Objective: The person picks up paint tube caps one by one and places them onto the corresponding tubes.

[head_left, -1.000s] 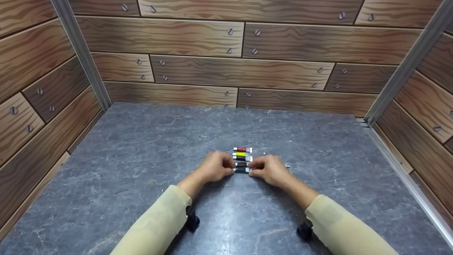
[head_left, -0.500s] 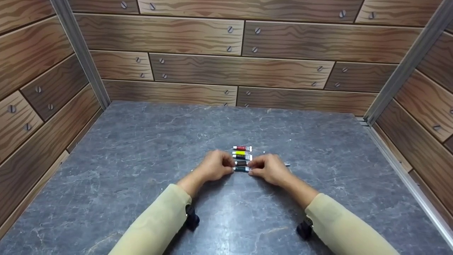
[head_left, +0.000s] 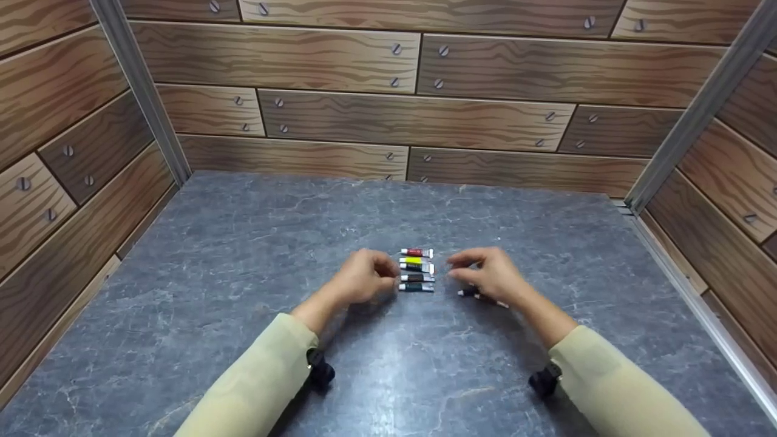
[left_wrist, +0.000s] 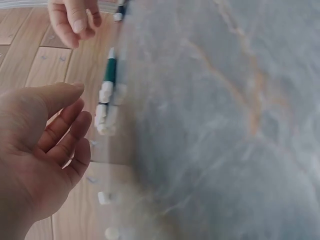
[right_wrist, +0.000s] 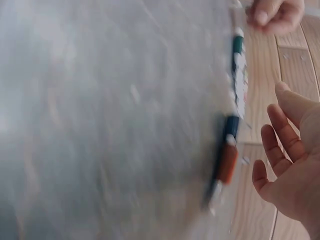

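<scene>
Small paint tubes lie in a column near the table's middle, white caps to the left. From far to near they are red, yellow, black, brown and dark green. Just left of them is my left hand, fingers loosely bent and holding nothing. My right hand hovers to their right, thumb apart from the fingers, nothing between them. Below it lies a dark blue tube, partly hidden; the right wrist view also shows an orange-brown tube beside it.
The tubes lie on a grey marbled table. Wood-patterned walls enclose it at the back and sides, with metal posts at the corners.
Both hands have let go of the ends of the brown and green tubes. The right hand has moved right and slightly away; the left has drawn back a little to the left.
</scene>
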`<state>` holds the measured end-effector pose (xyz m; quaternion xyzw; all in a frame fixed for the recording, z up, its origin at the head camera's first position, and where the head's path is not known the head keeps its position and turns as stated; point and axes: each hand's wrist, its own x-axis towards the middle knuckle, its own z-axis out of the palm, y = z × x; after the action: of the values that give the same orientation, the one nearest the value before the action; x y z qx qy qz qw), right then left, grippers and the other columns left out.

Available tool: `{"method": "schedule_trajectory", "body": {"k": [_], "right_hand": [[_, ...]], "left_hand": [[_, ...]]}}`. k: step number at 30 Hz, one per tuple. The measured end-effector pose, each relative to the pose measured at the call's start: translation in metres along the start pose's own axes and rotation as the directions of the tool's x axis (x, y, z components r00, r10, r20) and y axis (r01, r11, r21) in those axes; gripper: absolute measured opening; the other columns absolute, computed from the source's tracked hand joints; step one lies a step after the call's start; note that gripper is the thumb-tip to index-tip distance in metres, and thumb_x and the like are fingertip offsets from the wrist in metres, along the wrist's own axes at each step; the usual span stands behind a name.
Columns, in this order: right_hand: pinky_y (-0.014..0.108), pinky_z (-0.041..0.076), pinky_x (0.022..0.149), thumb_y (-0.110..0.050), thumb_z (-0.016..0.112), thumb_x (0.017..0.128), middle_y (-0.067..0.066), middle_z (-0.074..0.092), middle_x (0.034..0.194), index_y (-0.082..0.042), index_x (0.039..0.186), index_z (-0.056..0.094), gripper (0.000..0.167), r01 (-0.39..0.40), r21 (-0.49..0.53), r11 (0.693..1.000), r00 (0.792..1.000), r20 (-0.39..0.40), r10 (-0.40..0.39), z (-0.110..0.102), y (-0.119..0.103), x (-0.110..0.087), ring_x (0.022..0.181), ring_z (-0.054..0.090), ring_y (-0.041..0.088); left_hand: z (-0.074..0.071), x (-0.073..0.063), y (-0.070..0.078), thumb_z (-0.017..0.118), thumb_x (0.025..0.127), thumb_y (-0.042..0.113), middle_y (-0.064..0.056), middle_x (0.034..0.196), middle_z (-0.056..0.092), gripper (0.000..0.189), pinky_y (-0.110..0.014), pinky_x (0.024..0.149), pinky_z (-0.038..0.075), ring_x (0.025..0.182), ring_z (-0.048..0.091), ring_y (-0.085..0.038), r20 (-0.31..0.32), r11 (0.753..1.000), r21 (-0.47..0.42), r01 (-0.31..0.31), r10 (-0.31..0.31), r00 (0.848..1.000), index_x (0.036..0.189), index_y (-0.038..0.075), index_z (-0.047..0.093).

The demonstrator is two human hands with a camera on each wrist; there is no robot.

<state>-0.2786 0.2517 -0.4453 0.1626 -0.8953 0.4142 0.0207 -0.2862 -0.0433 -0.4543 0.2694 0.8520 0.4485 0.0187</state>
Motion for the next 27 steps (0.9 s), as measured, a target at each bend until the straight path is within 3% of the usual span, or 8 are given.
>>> {"method": "schedule_trajectory", "body": {"k": [5,11,14,17,27], "right_hand": [[0.027,0.059,0.072,-0.014,0.083,0.093,0.015,0.077,0.115,-0.001,0.121,0.077,0.032,-0.045,0.014,0.999,0.999,0.029,0.044,-0.026,0.005,-0.002,0.085,0.069,0.018],[0.033,0.055,0.086,-0.016,0.082,0.094,0.014,0.077,0.116,-0.001,0.122,0.077,0.033,-0.033,-0.061,0.998,0.998,0.06,0.036,-0.042,0.02,-0.005,0.1,0.069,0.028],[0.04,0.052,0.092,-0.017,0.081,0.094,0.014,0.077,0.117,-0.001,0.122,0.077,0.032,-0.031,-0.089,0.996,0.996,0.077,0.038,-0.046,0.029,-0.007,0.107,0.068,0.031],[0.04,0.053,0.09,-0.016,0.08,0.096,0.016,0.076,0.118,-0.001,0.123,0.076,0.032,-0.04,-0.082,0.996,0.994,0.096,0.048,-0.047,0.036,-0.007,0.106,0.069,0.032],[0.027,0.054,0.089,-0.015,0.082,0.094,0.015,0.078,0.115,0.001,0.12,0.078,0.03,-0.028,-0.074,0.997,0.991,0.13,0.037,-0.044,0.048,-0.006,0.108,0.071,0.03]], "left_hand": [[-0.014,-0.005,0.007,0.08,0.089,0.002,-0.003,0.092,0.076,0.011,-0.035,0.085,0.056,0.086,0.066,-0.012,-0.011,1.0,0.005,-0.003,0.003,1.0,0.1,-0.001,0.079],[-0.031,-0.013,0.009,0.081,0.093,0.008,-0.003,0.099,0.077,0.015,-0.041,0.089,0.056,0.095,0.069,-0.017,-0.022,1.0,0.016,0.025,-0.025,0.999,0.106,0.002,0.08],[-0.038,-0.017,0.007,0.081,0.094,0.009,-0.006,0.103,0.078,0.016,-0.042,0.091,0.057,0.099,0.071,-0.02,-0.033,0.999,0.02,0.03,-0.029,0.999,0.108,0.003,0.08],[-0.045,-0.019,0.003,0.081,0.093,0.009,-0.012,0.106,0.078,0.016,-0.043,0.092,0.057,0.101,0.071,-0.023,-0.048,1.0,0.017,0.016,-0.015,0.999,0.108,0.004,0.079],[-0.069,-0.027,-0.009,0.08,0.093,0.008,-0.013,0.113,0.078,0.024,-0.046,0.095,0.057,0.109,0.072,-0.03,-0.084,1.0,-0.009,0.026,-0.026,0.996,0.116,0.002,0.078]]}}
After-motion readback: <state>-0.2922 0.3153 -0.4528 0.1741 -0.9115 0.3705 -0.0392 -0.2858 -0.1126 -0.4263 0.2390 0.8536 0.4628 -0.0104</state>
